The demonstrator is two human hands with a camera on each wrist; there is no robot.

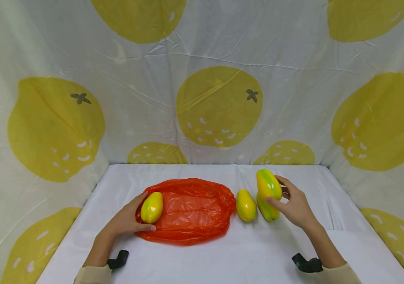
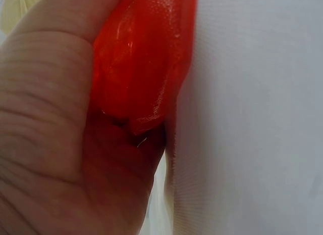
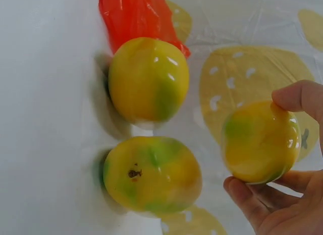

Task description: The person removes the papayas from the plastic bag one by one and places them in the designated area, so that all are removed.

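A red plastic bag (image 1: 194, 209) lies spread with its mouth open upward, and a yellow papaya (image 1: 151, 208) sits inside its left end. My left hand (image 1: 128, 217) grips the bag's left edge, thumb on the near side and fingers on the far side. In the left wrist view, red plastic (image 2: 139, 58) bulges between thumb and fingers. My right hand (image 1: 295, 204) holds a yellow-green papaya (image 1: 269, 184) between thumb and fingers. It is raised off the table, as the right wrist view shows, and in the head view overlaps a second papaya (image 1: 268, 211) lying below.
Another papaya (image 1: 246, 205) lies on the white-covered table (image 1: 194, 262), right beside the bag's right end. White cloth walls (image 1: 287, 94) with printed yellow fruit enclose the table at the back and sides. A black wrist mount (image 1: 306, 263) sits on each forearm.
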